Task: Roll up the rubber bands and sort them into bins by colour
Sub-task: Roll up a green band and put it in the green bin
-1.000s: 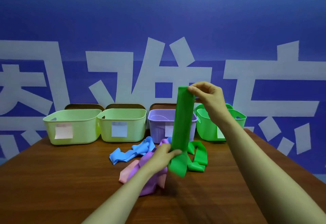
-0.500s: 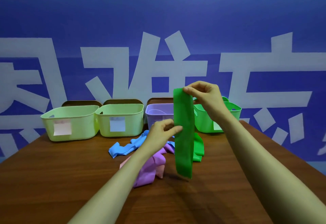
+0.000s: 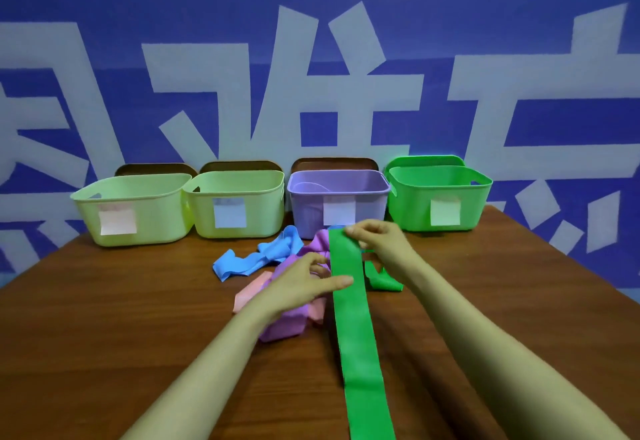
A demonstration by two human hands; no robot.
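Down the middle of the table (image 3: 104,318) the green band (image 3: 356,335) lies flat as one long strip, its long axis running from about 12 o'clock, near the bins, to 6 o'clock at the person's body. The right hand (image 3: 381,245) pinches the far end between thumb and fingertips, so the whole free length trails from that grip toward 6 o'clock. The left hand (image 3: 301,283) sits at 9 o'clock of the strip, over the loose pile of purple band (image 3: 287,325) and pink band (image 3: 249,292). One straight digit touches the strip's left edge and the rest are loosely bent, clasping nothing visible. Rolling would likely start at the pinched far end and travel toward the body. The green bin (image 3: 440,193) stands at roughly 1 o'clock of the right hand, which is the nearer one for the drop.
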